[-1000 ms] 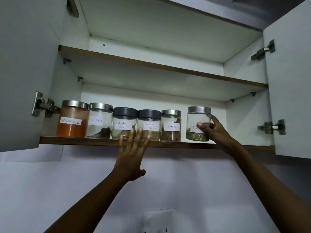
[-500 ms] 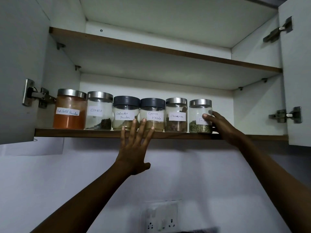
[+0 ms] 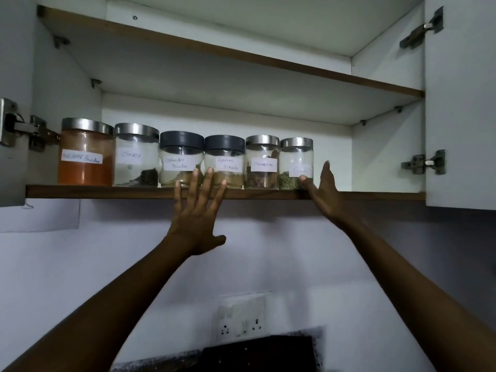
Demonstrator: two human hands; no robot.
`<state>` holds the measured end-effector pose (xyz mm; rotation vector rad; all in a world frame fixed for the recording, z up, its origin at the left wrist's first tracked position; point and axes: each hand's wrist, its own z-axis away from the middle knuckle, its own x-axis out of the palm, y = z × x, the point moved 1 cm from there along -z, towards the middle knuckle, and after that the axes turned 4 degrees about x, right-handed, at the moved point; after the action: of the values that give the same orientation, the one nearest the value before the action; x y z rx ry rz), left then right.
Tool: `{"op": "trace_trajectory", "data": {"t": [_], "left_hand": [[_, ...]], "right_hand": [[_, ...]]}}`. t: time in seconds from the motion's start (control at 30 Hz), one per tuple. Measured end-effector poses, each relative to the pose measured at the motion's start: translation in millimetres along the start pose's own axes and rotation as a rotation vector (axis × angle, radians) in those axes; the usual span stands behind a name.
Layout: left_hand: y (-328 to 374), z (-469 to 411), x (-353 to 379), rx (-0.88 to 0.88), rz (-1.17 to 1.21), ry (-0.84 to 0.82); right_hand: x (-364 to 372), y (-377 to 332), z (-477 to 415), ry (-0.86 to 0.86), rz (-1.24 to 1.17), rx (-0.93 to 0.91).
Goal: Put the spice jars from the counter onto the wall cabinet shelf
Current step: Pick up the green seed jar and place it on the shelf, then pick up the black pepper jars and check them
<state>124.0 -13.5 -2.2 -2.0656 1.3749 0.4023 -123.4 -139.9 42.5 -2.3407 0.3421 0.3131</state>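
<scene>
Six spice jars [image 3: 261, 162] stood in a row on the lower shelf [image 3: 107, 191], centre-left of frame. The left hand [image 3: 197, 218], fingers spread straight, touched the dark-lidded pair [image 3: 204, 159]. The right hand [image 3: 326, 191], open and unclenched, thumbed the rightmost jar [image 3: 296, 157].

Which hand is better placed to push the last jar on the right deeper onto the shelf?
The right hand: its thumb touches the rightmost jar, fingers beside it. The left hand is spread before the two dark-lidded jars.
</scene>
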Motion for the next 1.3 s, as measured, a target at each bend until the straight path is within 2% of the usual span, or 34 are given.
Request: {"op": "trace_trajectory", "data": {"t": [0.1, 0.17, 0.3, 0.47, 0.63, 0.8, 0.87, 1.0, 1.07, 1.13, 1.23, 1.3], "left_hand": [[14.5, 16.0, -3.1, 0.076, 0.014, -0.01], [39.7, 35.3, -3.3, 0.228, 0.029, 0.04], [111.5, 72.4, -0.3, 0.412, 0.327, 0.08], [202.8, 114.5, 12.6, 0.399, 0.686, 0.04], [282.1, 147.6, 28.0, 0.438, 0.892, -0.191], [357.3, 194.5, 44.0, 0.405, 1.079, -0.39], [382.9, 215.8, 52.1, 0.431, 1.138, -0.518], [416.6, 254.5, 58.4, 0.522, 1.227, -0.8], [424.7, 269.9, 59.4, 0.548, 1.252, -0.885], [428.6, 281.2, 59.6, 0.542, 1.289, -0.94], [428.5, 292.1, 58.5, 0.528, 1.329, -0.973], [424.1, 295.5, 55.8, 0.502, 1.364, -0.98]], "right_hand": [[-1.5, 9.1, 39.1, -0.034, 0.056, -0.058], [-7.4, 19.2, 69.0, -0.067, 0.125, -0.092], [-31.6, 51.6, 134.4, -0.086, 0.245, -0.105], [-76.4, 123.7, 222.8, -0.166, 0.309, 0.068], [-135.3, 201.4, 297.6, -0.294, 0.369, 0.357], [-183.0, 267.6, 371.5, -0.438, 0.382, 0.664], [-196.9, 290.1, 398.7, -0.57, 0.432, 0.775], [-217.1, 325.7, 456.0, -0.939, 0.647, 0.986], [-222.9, 334.7, 479.7, -1.037, 0.739, 0.983], [-224.7, 337.1, 496.4, -1.033, 0.745, 0.923], [-226.2, 336.8, 509.0, -0.869, 0.721, 0.83], [-225.0, 331.8, 507.5, -0.771, 0.619, 0.845]]}}
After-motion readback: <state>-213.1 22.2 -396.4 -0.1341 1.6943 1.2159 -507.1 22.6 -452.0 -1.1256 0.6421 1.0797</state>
